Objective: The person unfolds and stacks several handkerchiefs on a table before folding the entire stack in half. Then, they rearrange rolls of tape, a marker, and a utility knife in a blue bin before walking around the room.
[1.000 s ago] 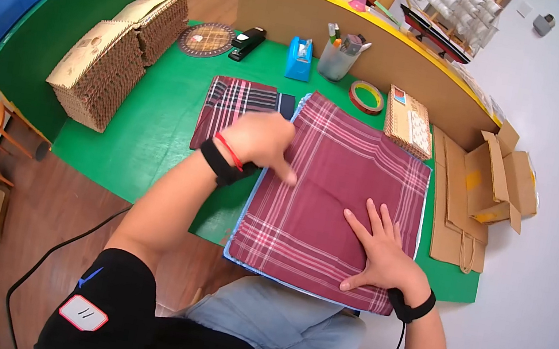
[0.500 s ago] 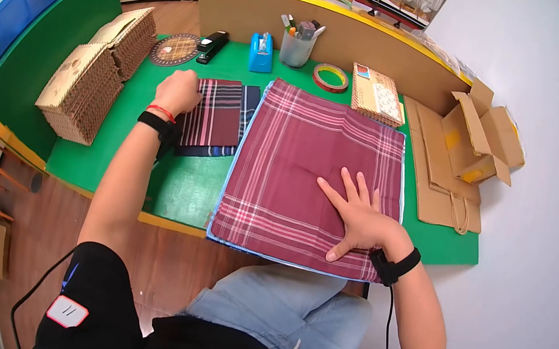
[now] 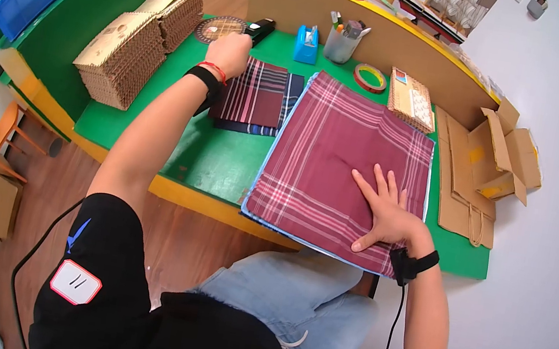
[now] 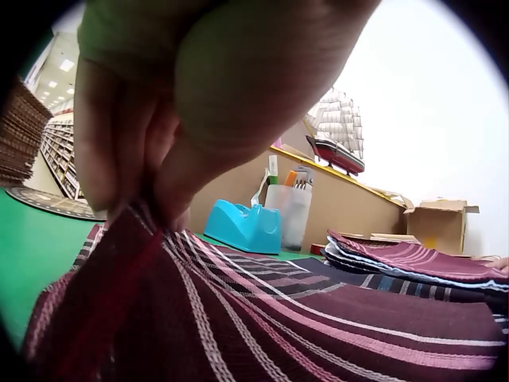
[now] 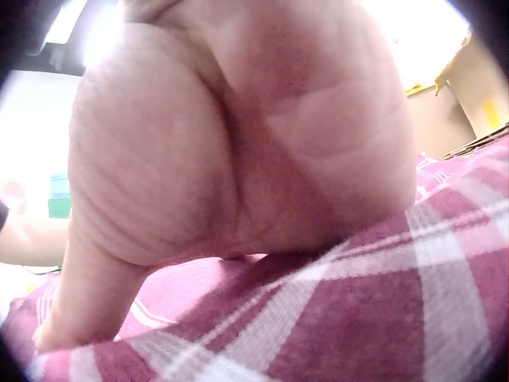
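My left hand (image 3: 229,54) is at the upper left corner of a small folded maroon plaid cloth (image 3: 255,96). In the left wrist view its thumb and fingers pinch that cloth's edge (image 4: 127,263), lifting it into a peak. Beneath the small cloth lies a navy striped cloth (image 3: 295,92), showing along two sides. My right hand (image 3: 390,219) rests with fingers spread on a large maroon plaid cloth (image 3: 343,148), near its lower right part. A light blue edge peeks out below this large cloth. The right wrist view shows the palm (image 5: 318,135) close over the plaid.
Along the back stand a stapler (image 3: 259,32), a blue tape dispenser (image 3: 306,46), a pen cup (image 3: 342,43), a tape roll (image 3: 369,78) and a small woven-edged box (image 3: 412,99). Stacked woven-edged boxes (image 3: 121,59) are at left; flattened cardboard (image 3: 457,197) and an open carton (image 3: 504,157) at right.
My left hand has moved off the large plaid cloth, leftward to the small folded cloth, and now pinches its far left corner. My right hand stays spread on the large cloth.
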Demonstrator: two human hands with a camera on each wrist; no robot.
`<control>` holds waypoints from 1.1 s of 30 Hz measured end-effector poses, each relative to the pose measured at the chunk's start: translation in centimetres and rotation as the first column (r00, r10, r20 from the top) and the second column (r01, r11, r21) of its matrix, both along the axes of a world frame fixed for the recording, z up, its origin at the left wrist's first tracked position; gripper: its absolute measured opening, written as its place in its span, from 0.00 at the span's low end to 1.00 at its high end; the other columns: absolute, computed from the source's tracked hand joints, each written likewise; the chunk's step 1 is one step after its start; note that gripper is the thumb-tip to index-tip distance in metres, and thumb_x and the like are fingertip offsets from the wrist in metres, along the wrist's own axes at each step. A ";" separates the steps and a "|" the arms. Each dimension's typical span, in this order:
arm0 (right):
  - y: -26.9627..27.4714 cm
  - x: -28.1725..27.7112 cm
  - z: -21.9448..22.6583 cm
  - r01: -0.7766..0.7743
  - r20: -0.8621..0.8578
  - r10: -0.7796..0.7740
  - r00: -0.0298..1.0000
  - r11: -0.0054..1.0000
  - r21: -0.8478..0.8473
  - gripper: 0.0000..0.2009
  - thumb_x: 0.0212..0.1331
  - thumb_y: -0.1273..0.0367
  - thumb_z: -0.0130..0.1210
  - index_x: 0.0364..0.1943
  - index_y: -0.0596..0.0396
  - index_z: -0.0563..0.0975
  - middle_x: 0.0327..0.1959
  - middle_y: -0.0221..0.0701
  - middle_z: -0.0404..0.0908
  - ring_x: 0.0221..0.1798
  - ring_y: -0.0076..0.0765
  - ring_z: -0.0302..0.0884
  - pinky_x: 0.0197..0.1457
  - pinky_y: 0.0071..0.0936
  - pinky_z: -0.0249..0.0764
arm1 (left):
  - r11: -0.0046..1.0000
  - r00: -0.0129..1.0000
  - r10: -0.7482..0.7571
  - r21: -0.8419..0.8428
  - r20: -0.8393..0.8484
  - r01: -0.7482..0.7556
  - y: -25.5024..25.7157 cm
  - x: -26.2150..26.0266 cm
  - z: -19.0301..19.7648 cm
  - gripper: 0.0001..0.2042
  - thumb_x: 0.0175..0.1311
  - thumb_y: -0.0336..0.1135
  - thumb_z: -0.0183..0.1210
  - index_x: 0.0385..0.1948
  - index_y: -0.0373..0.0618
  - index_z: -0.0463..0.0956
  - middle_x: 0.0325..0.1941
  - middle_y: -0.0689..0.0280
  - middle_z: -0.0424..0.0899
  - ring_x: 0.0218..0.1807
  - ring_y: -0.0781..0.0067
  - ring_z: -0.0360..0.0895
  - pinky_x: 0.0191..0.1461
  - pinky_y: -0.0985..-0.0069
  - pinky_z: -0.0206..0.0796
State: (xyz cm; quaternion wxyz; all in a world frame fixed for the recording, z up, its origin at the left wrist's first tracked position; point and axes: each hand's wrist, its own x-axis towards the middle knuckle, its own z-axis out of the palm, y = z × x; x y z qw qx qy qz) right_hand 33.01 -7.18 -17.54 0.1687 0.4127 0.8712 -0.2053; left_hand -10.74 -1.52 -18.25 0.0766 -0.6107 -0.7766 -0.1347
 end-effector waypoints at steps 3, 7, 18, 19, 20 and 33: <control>-0.1 -0.2 0.2 0.003 0.011 -0.003 1.000 1.000 0.002 0.75 0.18 0.54 0.85 0.80 0.26 0.43 0.83 0.47 0.26 0.84 0.61 0.16 0.80 0.64 0.29 | 0.990 0.997 -0.050 0.131 0.056 0.042 -0.4 0.2 1.0 0.07 0.57 0.26 0.59 0.35 0.41 0.83 0.36 0.48 0.86 0.40 0.44 0.85 0.43 0.57 0.78; -0.1 0.0 0.1 0.004 0.006 -0.004 1.000 1.000 0.003 0.75 0.18 0.54 0.85 0.80 0.25 0.44 0.83 0.47 0.26 0.84 0.60 0.15 0.81 0.62 0.29 | 0.821 0.825 -0.488 0.469 0.283 0.325 -1.2 1.9 3.5 0.09 0.56 0.24 0.63 0.39 0.39 0.82 0.30 0.55 0.86 0.31 0.59 0.84 0.39 0.66 0.77; -0.9 -0.8 3.7 0.130 -0.836 -0.315 0.448 0.949 -0.288 0.53 0.42 0.75 0.75 0.76 0.43 0.56 0.72 0.40 0.62 0.69 0.45 0.67 0.71 0.39 0.65 | 0.451 0.327 -0.892 0.569 0.312 0.688 -6.8 20.7 5.2 0.11 0.59 0.25 0.64 0.40 0.40 0.73 0.32 0.53 0.84 0.36 0.48 0.84 0.37 0.61 0.75; 1.0 1.0 2.1 0.118 -0.844 -0.241 0.479 0.971 -0.210 0.40 0.44 0.78 0.71 0.66 0.47 0.66 0.68 0.37 0.66 0.67 0.42 0.69 0.68 0.38 0.68 | 0.452 0.309 -0.887 0.514 0.342 0.729 -7.3 22.0 5.3 0.12 0.59 0.26 0.63 0.42 0.41 0.71 0.32 0.52 0.84 0.37 0.45 0.83 0.37 0.59 0.74; 2.1 2.2 1.5 0.106 -0.846 -0.166 0.506 0.986 -0.130 0.28 0.46 0.81 0.67 0.57 0.51 0.76 0.64 0.35 0.70 0.64 0.39 0.70 0.65 0.37 0.70 | 0.445 0.290 -0.883 0.457 0.370 0.770 -7.6 23.1 5.5 0.13 0.60 0.26 0.62 0.44 0.42 0.70 0.31 0.51 0.83 0.37 0.42 0.82 0.37 0.56 0.72; 1.8 10.5 4.7 0.659 -0.894 -0.197 0.403 0.740 0.135 0.07 0.59 0.83 0.55 0.39 0.62 0.79 0.31 0.21 0.80 0.36 0.15 0.73 0.40 0.17 0.69 | 0.548 0.543 -0.832 0.017 0.117 0.836 -1.5 19.7 4.6 0.08 0.51 0.28 0.63 0.34 0.41 0.84 0.34 0.51 0.85 0.41 0.46 0.83 0.43 0.55 0.76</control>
